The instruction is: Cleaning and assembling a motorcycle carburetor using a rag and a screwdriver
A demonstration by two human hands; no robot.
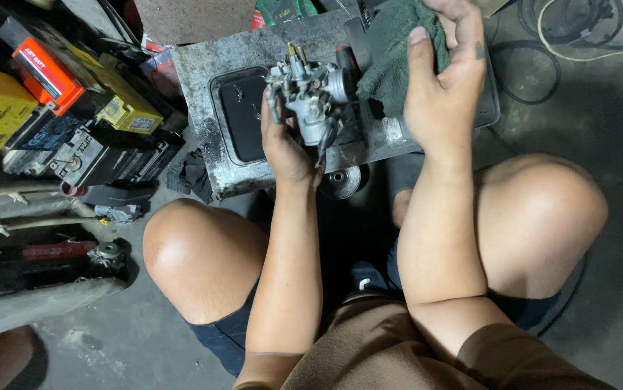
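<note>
1. Your left hand [286, 141] grips the carburettor [310, 94] from below, over the middle of the metal tray [203, 79]; keep that hold firm and the part upright.
2. Your right hand [441, 87] clutches the green rag [398, 50], which lies just right of the carburettor; wipe in short strokes, clear of the brass fittings on top.
3. A round cap [342, 180] sits at the tray's near edge; avoid knocking it.

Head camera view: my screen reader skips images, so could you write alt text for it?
A squatting person's left hand holds a small metal carburetor over a grimy metal tray on the floor, while the right hand grips a dark green rag. Boxed batteries are stacked at left.
</note>
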